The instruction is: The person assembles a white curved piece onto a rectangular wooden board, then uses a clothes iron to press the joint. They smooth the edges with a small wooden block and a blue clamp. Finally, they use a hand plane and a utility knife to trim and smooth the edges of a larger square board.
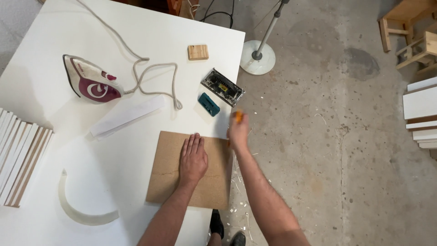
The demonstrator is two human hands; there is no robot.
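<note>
Boards [20, 157], white-faced with brown edges, lie stacked at the far left rim of the white table [114, 196]. Just right of them, near the table's front, a curved pale strip [79, 212] lies flat in an arc. Farther back an iron [91, 83], white and dark red, rests on its side, and its grey cord [154, 73] loops across the tabletop toward the middle. Below the cord a long white strip [127, 116] lies at a slant. Next comes the brown board [170, 175], flat on the table with its right edge at the table's edge. The left hand [193, 159] presses down on this board, palm flat, fingers together and stretched out, holding nothing. Behind the board, near the right edge of the table, sit a small wooden block [198, 52], a teal tool [209, 104] and a grey and black tool [222, 87] with its end reaching over the table's edge. The right hand [238, 131] is at the brown board's far right corner, blurred, closed round an orange-tipped tool [237, 115] whose kind cannot be made out. On the concrete floor [327, 150] beneath, pale shavings [236, 175] lie scattered by the person's dark shoes [225, 230]; a stand's round white base [257, 56] sits farther back, and white panels [421, 111] lie at the far right.
</note>
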